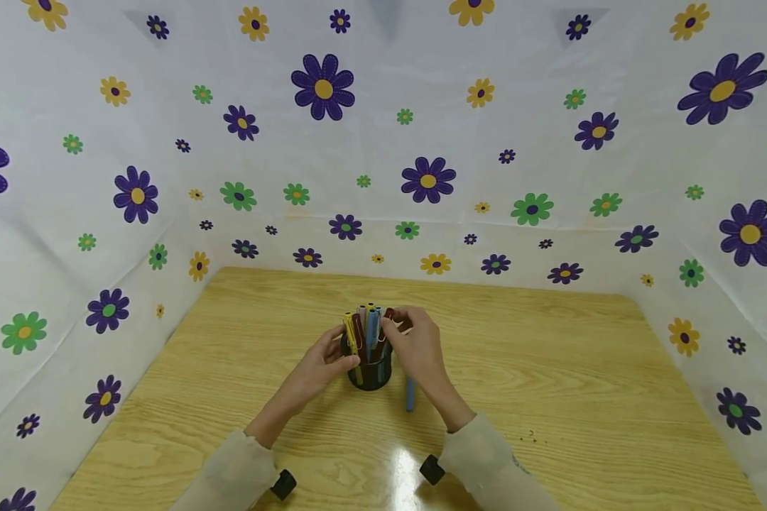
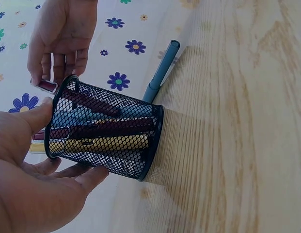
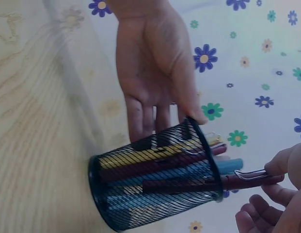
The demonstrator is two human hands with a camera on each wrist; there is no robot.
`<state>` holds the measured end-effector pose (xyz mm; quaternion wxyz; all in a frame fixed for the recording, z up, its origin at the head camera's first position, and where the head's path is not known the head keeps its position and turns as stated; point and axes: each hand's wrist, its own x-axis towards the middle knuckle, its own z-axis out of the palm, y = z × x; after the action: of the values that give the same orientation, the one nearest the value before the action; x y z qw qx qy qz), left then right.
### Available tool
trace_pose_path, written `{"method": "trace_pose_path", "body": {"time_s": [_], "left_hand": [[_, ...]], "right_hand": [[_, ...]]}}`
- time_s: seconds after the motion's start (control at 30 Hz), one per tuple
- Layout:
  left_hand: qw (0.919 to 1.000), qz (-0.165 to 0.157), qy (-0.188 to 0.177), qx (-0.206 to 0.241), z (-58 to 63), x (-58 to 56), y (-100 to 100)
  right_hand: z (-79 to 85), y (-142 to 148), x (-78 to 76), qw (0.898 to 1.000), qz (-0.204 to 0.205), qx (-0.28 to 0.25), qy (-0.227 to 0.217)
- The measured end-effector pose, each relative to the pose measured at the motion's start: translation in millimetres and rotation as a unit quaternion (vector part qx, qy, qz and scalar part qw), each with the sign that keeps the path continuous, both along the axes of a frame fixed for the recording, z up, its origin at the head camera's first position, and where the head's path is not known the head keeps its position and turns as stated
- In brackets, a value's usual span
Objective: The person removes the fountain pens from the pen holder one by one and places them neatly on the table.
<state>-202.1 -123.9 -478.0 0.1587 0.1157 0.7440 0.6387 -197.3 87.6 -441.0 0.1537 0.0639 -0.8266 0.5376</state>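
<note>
A black mesh pen cup (image 1: 369, 377) stands upright on the table, holding several yellow, dark red and blue pens. My left hand (image 1: 319, 369) grips it from the left, the thumb near the rim and the fingers around the side, as the left wrist view shows. At the cup's right, my right hand (image 1: 420, 346) pinches the top end of a dark red pen (image 3: 249, 181) with a metal clip. That pen's lower part is inside the mesh cup. A blue pen (image 2: 162, 73) lies on the table just right of the cup.
The wooden table (image 1: 550, 369) is bounded at the back and both sides by a white flowered cloth (image 1: 383, 135). Small dark specks (image 1: 532, 434) mark the tabletop right of the right forearm. Each sleeve has a black device (image 1: 432, 469) at the wrist.
</note>
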Motion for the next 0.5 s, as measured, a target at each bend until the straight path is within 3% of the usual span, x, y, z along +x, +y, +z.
{"method": "trace_pose_path", "body": {"time_s": [0.27, 0.5], "left_hand": [[1.0000, -0.004, 0.000, 0.002, -0.3, -0.1, 0.1], [1.0000, -0.003, 0.003, -0.003, -1.3, -0.4, -0.8]], "right_hand": [[20.2, 21.7, 4.5, 0.998, -0.009, -0.054, 0.002], [31.7, 42.3, 5.2, 0.992, 0.038, -0.117, -0.016]]}}
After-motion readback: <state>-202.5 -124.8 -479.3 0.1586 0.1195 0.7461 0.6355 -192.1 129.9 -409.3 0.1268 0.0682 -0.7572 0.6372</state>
